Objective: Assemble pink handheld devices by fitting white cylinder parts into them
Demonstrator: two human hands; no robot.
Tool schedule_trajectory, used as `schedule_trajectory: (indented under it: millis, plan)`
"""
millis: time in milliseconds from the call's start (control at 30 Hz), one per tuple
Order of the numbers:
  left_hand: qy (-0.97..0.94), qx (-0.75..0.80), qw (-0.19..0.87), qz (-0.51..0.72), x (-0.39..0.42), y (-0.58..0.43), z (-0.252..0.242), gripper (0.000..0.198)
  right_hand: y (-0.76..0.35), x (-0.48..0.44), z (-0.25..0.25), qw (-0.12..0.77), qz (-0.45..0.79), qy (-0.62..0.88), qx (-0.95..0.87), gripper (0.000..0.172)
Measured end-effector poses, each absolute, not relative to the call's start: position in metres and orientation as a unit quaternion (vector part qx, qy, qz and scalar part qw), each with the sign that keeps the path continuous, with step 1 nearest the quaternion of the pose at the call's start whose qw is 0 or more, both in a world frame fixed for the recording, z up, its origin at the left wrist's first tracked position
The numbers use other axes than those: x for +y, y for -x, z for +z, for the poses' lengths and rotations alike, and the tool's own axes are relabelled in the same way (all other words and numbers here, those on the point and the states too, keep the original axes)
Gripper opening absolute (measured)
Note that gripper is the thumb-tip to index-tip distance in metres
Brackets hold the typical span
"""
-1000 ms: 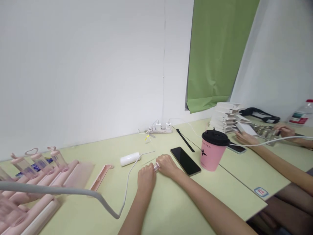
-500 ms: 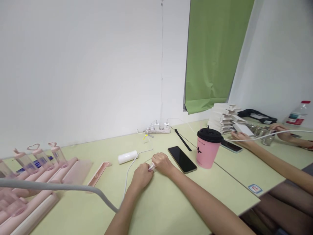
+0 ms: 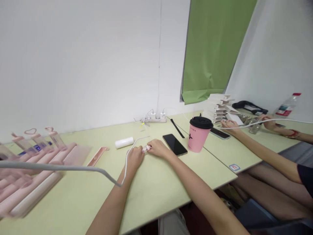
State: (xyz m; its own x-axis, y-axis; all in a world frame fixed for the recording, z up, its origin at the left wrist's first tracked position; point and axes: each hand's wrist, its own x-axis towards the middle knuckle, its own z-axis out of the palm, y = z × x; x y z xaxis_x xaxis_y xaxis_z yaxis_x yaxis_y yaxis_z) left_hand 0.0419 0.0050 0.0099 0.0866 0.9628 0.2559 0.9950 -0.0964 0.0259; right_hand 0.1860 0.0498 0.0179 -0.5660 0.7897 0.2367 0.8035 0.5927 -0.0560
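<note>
Between my two hands is a small clear tube with a pink end (image 3: 146, 149), lying level just above the table. My left hand (image 3: 136, 156) is closed on its left end. The fingers of my right hand (image 3: 157, 148) pinch the right end, where the pink part shows. My fingers hide much of the tube. A white cylinder (image 3: 124, 142) lies beyond my left hand, beside a thin white cable (image 3: 127, 160) that passes across my left forearm. Just right of my right hand lies a dark phone (image 3: 175, 144).
A pink cup with a black lid (image 3: 199, 134) stands right of the phone. At left are pink rolls (image 3: 46, 160) with clear pink-capped tubes (image 3: 40, 142) and an open pink case (image 3: 97, 156). A power strip (image 3: 154, 120) sits by the wall. A co-worker's hand (image 3: 230, 124) works at right.
The view has tilted down and shifted a little to the right. My hands have drawn slightly apart, so more of the clear tube shows between them.
</note>
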Motion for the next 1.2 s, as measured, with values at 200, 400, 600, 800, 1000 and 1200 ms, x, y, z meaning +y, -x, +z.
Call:
schedule_trajectory:
  millis: [200, 400, 600, 800, 1000, 1200]
  plan:
    - [0.751, -0.654, -0.005, -0.089, 0.000, -0.040, 0.019, 0.027, -0.184, 0.050, 0.012, 0.106, -0.101, 0.424, -0.894, 0.023]
    - [0.761, -0.633, -0.087, -0.114, 0.008, -0.035, 0.015, 0.024, -0.186, 0.053, 0.012, 0.097, -0.146, 0.391, -0.904, 0.024]
    - [0.760, -0.626, -0.120, -0.127, 0.014, -0.035, 0.010, 0.025, -0.186, 0.056, 0.009, 0.145, -0.109, 0.394, -0.901, 0.022]
    - [0.746, -0.649, -0.058, -0.137, 0.013, -0.030, 0.014, 0.028, -0.193, 0.066, 0.011, 0.237, 0.233, 0.387, -0.860, 0.052]
    - [0.742, -0.657, -0.037, -0.132, 0.018, -0.023, 0.006, 0.029, -0.202, 0.084, 0.004, 0.258, 0.504, 0.333, -0.754, 0.037]
    - [0.748, -0.623, -0.031, -0.226, 0.023, -0.017, 0.004, 0.042, -0.201, 0.086, 0.004, 0.335, 0.510, 0.342, -0.715, 0.032]
